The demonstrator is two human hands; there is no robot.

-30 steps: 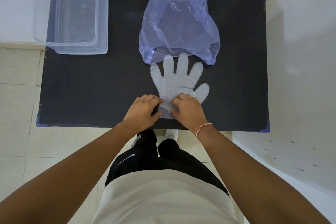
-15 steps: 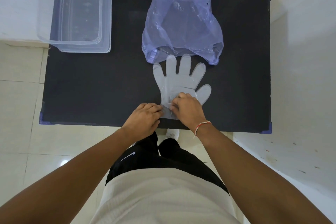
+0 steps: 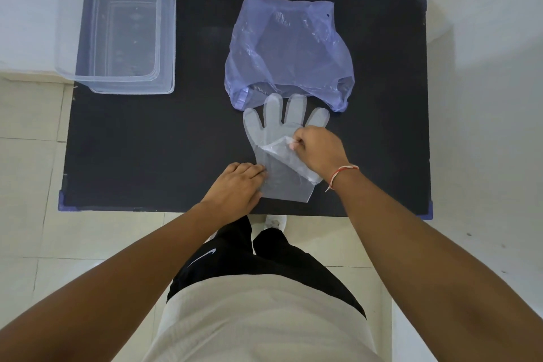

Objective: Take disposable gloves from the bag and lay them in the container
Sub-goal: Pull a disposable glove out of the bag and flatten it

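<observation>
Gloves (image 3: pixel 274 129), thin and clear, lie flat on the black table (image 3: pixel 147 141) just in front of the purple bag (image 3: pixel 289 50), their fingertips touching or slightly under the bag's open mouth. A moment ago both hands were bunched together at the cuff, working at its edge; now they have parted. The right hand (image 3: pixel 318 150) has pinched a single top layer between thumb and fingertips and peeled it back toward the fingers of the stack, so a folded flap of film stands up from the cuff. The left hand (image 3: pixel 239 185) presses down with flat, closed fingers on the cuff's left edge, pinning the lower layers to the table without gripping anything. I judge this to mean one glove is being separated from the rest, and that it is close to coming free for the carry. The clear container (image 3: pixel 117 38) sits well apart at the far left corner of the table and looks empty, so nothing has been laid in it yet. No writing can be read on the bag, gloves or container; the only mark visible is a white swoosh logo on the person's black shorts (image 3: pixel 252 261).
</observation>
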